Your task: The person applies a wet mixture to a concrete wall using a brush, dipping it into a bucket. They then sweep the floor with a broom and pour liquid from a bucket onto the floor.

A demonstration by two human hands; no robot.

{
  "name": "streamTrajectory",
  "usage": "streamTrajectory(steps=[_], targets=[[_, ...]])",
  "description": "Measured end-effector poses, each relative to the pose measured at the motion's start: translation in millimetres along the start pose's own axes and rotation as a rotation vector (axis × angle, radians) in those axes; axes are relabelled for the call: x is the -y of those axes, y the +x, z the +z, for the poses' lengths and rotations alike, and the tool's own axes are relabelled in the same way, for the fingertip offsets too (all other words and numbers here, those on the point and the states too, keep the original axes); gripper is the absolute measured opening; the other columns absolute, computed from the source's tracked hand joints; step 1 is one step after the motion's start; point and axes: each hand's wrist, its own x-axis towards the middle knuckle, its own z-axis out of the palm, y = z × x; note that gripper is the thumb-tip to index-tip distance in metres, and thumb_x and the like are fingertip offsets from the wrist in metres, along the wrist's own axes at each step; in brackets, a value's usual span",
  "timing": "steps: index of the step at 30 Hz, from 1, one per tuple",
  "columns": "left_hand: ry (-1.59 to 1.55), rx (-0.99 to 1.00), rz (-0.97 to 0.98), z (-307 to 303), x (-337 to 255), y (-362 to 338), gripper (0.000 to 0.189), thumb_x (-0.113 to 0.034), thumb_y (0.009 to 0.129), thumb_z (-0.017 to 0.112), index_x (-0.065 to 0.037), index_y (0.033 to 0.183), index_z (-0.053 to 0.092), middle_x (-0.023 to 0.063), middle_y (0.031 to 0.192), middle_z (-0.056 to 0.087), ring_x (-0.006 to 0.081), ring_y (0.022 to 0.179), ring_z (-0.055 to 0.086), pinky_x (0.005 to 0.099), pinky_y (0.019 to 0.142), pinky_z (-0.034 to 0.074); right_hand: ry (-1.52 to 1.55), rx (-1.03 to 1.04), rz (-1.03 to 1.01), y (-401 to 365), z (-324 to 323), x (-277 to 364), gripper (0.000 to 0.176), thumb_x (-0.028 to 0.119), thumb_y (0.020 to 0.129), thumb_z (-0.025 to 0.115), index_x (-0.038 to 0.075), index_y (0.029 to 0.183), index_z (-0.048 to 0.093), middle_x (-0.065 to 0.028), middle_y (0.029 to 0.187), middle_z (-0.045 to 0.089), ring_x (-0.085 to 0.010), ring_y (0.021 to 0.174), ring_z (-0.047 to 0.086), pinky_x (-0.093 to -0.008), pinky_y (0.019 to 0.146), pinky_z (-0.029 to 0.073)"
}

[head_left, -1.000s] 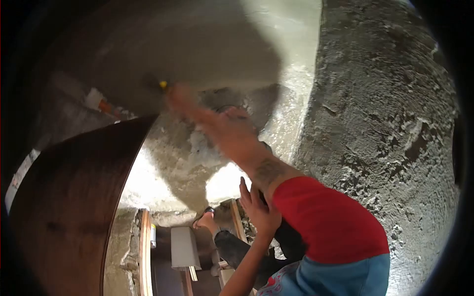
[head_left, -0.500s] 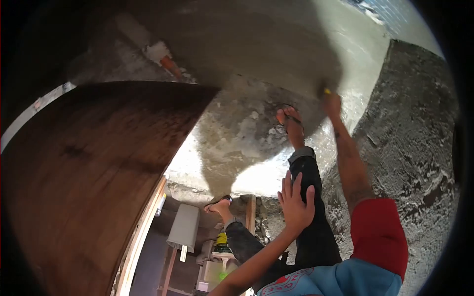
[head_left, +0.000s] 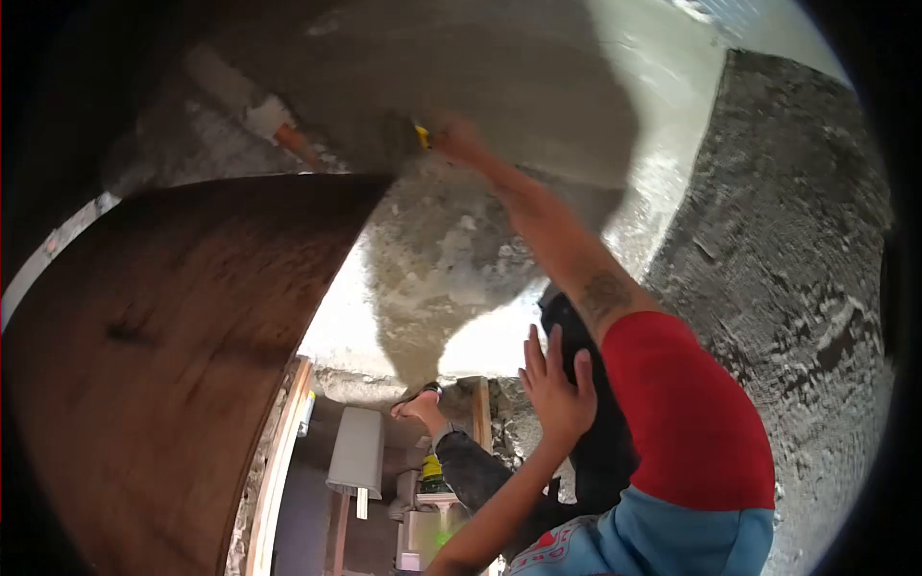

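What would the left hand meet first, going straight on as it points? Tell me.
Probably the right forearm, which crosses ahead of the left hand in the picture; depth is unclear, so the hand might pass beneath.

Inspection of my light blue fabric shirt [head_left: 672,530]: the front bears a red printed emblem [head_left: 549,540] with small red lettering curving along its edge. I find single characters resembling O and R; the complete wording is too small and slanted to read.

Tool [head_left: 422,136] w/ yel. pt. showing, rest blurry, at smooth gry surf. [head_left: 547,86], part-shaded.
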Motion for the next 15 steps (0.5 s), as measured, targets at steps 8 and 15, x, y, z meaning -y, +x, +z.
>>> streamTrajectory(steps=[8, 15], targets=[[-0.011, 0.023, -0.007, -0.7, 2.6, -3.2, 0.047, -0.033, 0.091, 0.045, -0.008, 0.131, 0.042, 0.0198, 0.142, 0.027, 0.0388, 0.131, 0.025, 0.0571, 0.104, 0.015, -0.426, -0.087, 0.723, -255.2, -245.2, -270.8, 0.029, 0.028, 0.077, 0.059, 0.002, 0.084, 0.067, -0.0227, 0.077, 0.063, -0.0334, 0.074, 0.064, -0.0418, 0.066, 0.05], [-0.008, 0.017, -0.035, -2.3, 4.4, -8.4, 0.047, -0.033, 0.092, 0.045, -0.009, 0.131, 0.042, 0.0192, 0.142, 0.028, 0.0384, 0.132, 0.024, 0.0575, 0.104, 0.014, -0.552, -0.322, 1.086, -238.4, -234.6, -275.2, 0.025, 0.021, 0.078, 0.054, 0.001, 0.086, 0.066, -0.0189, 0.091, 0.066, -0.0339, 0.089, 0.064, -0.0402, 0.076, 0.052]])
